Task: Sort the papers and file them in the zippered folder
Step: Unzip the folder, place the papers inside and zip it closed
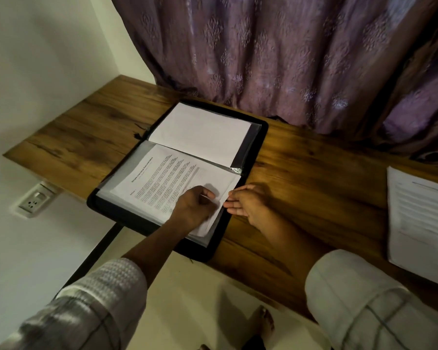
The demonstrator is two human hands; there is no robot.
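At the folder [261, 137] edge, left hand [191, 208] pinches the sheet [167, 176]; right hand [249, 204] lies open.

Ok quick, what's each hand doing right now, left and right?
Left hand: closed, pinching the edge of the printed sheet in the zippered folder.
Right hand: open, fingers straight, holding nothing, beside the folder.

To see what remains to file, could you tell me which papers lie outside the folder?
The printed stack at the right end of the table. The blank sheet and the printed page under the left hand lie inside the folder.
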